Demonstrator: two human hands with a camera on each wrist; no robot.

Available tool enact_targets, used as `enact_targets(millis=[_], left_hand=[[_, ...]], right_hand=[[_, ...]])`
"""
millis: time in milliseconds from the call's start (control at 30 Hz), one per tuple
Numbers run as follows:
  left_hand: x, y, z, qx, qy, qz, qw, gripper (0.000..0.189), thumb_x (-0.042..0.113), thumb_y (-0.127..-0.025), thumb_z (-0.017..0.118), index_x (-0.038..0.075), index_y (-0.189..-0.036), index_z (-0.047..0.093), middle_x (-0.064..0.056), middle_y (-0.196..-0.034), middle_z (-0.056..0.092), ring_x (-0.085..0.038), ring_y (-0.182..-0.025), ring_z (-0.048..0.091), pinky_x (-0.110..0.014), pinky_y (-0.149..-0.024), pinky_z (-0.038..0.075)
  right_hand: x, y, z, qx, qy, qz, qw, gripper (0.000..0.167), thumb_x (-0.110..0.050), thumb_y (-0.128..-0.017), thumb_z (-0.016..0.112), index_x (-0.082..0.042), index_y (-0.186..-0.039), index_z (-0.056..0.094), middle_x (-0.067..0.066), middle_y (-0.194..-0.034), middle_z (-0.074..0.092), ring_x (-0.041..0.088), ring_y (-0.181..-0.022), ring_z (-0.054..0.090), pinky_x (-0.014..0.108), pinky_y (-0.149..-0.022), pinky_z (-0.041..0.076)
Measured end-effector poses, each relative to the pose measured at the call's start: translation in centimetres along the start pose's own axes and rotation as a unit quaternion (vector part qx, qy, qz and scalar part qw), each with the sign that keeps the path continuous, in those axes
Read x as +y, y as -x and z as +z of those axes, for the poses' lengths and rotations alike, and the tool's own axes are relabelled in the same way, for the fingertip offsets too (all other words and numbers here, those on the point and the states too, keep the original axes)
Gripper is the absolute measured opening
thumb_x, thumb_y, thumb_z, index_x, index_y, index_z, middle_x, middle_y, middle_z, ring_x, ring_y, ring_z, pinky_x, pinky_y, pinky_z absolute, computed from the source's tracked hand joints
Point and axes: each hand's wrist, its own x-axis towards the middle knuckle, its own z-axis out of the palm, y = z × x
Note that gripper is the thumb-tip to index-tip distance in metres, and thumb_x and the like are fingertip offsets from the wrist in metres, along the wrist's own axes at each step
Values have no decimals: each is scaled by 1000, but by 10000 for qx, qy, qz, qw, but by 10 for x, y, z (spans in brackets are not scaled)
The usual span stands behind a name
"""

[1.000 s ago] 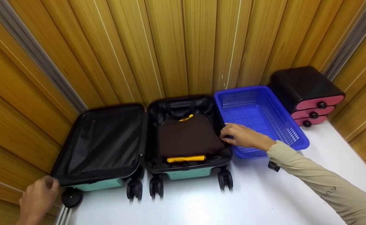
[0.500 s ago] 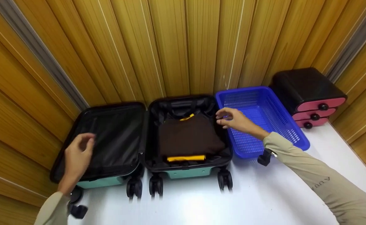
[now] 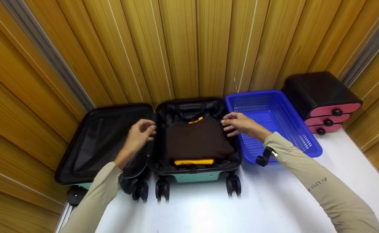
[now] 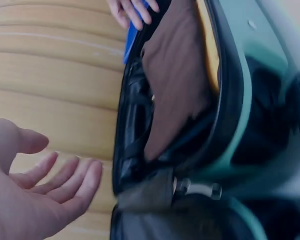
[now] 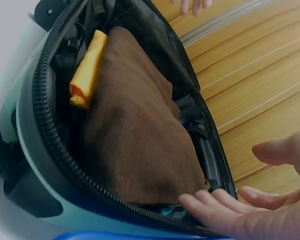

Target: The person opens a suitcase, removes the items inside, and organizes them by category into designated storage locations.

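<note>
A mint-green suitcase [image 3: 197, 176] lies unfolded, its black lining facing up. In its right half rests a folded dark brown garment [image 3: 197, 139], with a folded yellow cloth [image 3: 194, 161] showing from under its front edge and a bit of yellow at the back. My left hand [image 3: 139, 134] hovers over the hinge side of the left half, fingers loosely bent and holding nothing. The right hand [image 3: 239, 124] is at the right rim, between garment and basket, its fingers relaxed. In the right wrist view its fingertips [image 5: 187, 200] come right at the garment's corner.
A blue plastic basket [image 3: 312, 152] stands against the suitcase's right side. Beyond it is a black drawer box [image 3: 322, 89] with pink fronts and round black knobs. Wood-patterned panels [image 3: 183, 48] rise behind everything. White floor [image 3: 189, 210] spreads in front of the suitcase wheels.
My left hand has come from the suitcase's outer left corner rightward across the left half to the hinge. The right hand has lifted a little along the right rim, its fingers spreading.
</note>
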Motion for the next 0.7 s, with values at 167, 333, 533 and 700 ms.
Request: enact_targets(millis=[167,333,533,700], left_hand=[[-11,-6,35,-499,-345,-805,9949,29,7,-103,62,-10,-127,60,-19,-108,69,-24,-88,68,-30,-72,62],[-24,-5,58,-886,-1256,-1195,9809,45,19,-105,62,-7,-141,55,-26,-127,66,-37,-106,69,-44,-89,60],[-35,-10,65,-933,-1122,-1690,9748,62,25,-109,56,-9,-156,36,-34,-154,45,-45,-136,52,-53,-109,50],[-37,-16,70,-1008,-514,-2031,9726,64,23,-108,59,-11,-156,33,-34,-153,45,-44,-129,58,-51,-101,56]], right_hand=[[4,-6,9,-92,352,315,9988,65,-20,-104,60,10,-153,29,34,-155,41,46,-133,53,48,-103,56],[10,-11,20,-160,1087,606,9921,76,-23,-101,66,14,-154,26,33,-139,49,48,-126,56,52,-103,55],[14,-18,25,-261,1720,888,9807,85,-30,-98,71,18,-152,27,13,-105,52,39,-114,60,52,-105,52],[15,-21,22,-55,1728,736,9822,63,-26,-94,77,14,-132,46,6,-95,48,18,-87,52,29,-79,50]])
